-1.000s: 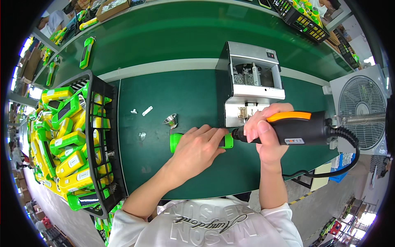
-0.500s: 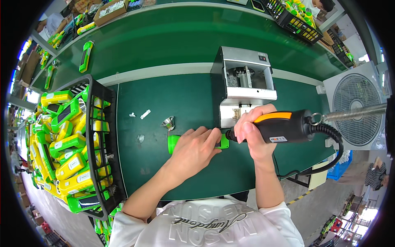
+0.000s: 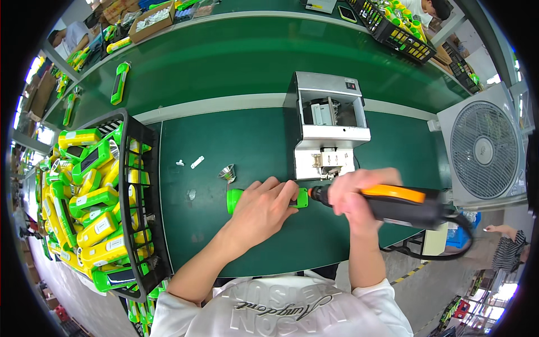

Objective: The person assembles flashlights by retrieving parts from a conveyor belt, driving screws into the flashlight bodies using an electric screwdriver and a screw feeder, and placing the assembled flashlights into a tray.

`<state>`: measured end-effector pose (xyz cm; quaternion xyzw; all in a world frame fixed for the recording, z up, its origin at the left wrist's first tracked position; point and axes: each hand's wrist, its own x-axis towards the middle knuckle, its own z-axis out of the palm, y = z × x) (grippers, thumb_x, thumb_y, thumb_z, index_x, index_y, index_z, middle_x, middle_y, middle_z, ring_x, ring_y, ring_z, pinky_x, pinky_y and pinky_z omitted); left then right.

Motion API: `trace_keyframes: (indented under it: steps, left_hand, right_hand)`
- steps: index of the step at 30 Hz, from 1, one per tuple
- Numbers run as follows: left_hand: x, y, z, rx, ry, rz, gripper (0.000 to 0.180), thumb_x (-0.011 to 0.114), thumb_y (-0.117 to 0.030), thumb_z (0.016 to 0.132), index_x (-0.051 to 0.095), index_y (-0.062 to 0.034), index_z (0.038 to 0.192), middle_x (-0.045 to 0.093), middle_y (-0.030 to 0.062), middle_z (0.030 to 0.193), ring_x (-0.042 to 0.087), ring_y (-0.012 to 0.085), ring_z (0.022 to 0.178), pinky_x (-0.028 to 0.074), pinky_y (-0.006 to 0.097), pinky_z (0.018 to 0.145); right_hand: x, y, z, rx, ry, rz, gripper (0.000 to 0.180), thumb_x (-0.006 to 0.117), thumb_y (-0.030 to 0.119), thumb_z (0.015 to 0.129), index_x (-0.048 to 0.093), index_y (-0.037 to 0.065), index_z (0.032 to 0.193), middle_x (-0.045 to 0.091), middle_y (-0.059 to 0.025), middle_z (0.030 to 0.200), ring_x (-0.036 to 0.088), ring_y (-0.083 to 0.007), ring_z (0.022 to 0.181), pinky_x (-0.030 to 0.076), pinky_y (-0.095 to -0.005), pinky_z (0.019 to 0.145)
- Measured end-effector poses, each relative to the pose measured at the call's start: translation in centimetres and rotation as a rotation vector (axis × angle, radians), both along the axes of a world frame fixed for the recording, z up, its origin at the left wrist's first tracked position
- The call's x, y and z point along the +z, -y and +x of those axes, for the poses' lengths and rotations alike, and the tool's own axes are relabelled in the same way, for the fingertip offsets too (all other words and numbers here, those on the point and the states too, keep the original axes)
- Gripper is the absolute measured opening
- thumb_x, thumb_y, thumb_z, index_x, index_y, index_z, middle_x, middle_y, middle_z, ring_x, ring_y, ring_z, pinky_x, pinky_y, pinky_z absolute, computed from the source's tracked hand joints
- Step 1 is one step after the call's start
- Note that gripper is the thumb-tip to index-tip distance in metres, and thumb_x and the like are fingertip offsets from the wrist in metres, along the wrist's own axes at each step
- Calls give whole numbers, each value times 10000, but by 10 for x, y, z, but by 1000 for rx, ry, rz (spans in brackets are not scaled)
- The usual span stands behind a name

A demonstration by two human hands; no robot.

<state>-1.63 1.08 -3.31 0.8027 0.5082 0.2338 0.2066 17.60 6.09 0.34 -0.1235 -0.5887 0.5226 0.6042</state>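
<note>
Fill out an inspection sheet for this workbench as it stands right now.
Surface: green bench mat, with a green conveyor belt behind it.
Job's things: green flashlight body lying flat; orange electric screwdriver tip at its end.
Clutter: silver reflector cone, small white bits.
Grippers: left hand presses the flashlight body down; right hand grips the screwdriver.
Cables: black cord trails from the screwdriver.
Surroundings: black basket of flashlights at left, grey machine, white fan.

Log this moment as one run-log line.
left hand: pressing green flashlight onto mat | right hand: gripping orange electric screwdriver, tip at flashlight end | black crate: left
</note>
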Motion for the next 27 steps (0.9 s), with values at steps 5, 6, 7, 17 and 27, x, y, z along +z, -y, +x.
trace_keyframes:
  steps: [5, 6, 7, 17, 27]
  left_hand:
    - [4, -1, -1, -14, -16, 2, 342, 769, -189, 794, 558, -78, 1039, 667, 22, 896, 626, 238, 859, 480, 382, 727]
    - [4, 0, -1, -6, -17, 7, 347, 770, -188, 792, 560, -79, 1045, 670, 24, 901, 625, 237, 858, 480, 382, 726]
    - [4, 0, 0, 3, -19, 11, 353, 772, -186, 790, 562, -79, 1052, 672, 26, 906, 625, 236, 856, 480, 381, 725]
    - [4, -2, 1, 0, 17, 69, 363, 776, -160, 767, 569, -97, 1059, 635, 24, 829, 609, 205, 815, 457, 357, 673]
    - [4, -2, 0, 0, 63, 66, 366, 793, -159, 755, 567, -84, 1034, 635, 56, 860, 613, 253, 782, 479, 384, 659]
  right_hand:
    - [43, -1, 17, -137, -81, 55, 243, 567, 71, 934, 390, 83, 1099, 482, -45, 674, 477, -156, 495, 450, -326, 499]
    - [46, -3, 19, -185, -65, 91, 230, 556, 66, 939, 391, 82, 1099, 483, -48, 673, 473, -157, 496, 453, -326, 505]
    - [48, -6, 20, -234, -49, 126, 218, 544, 60, 944, 392, 81, 1098, 483, -51, 672, 469, -157, 497, 456, -326, 511]
    - [40, -13, 18, -296, -24, 87, 223, 547, 58, 939, 395, 67, 1103, 469, -50, 646, 462, -155, 495, 464, -324, 493]
    - [26, -15, 10, -259, -15, 132, 248, 576, 15, 927, 397, 61, 1094, 488, -50, 663, 486, -153, 503, 477, -317, 487]
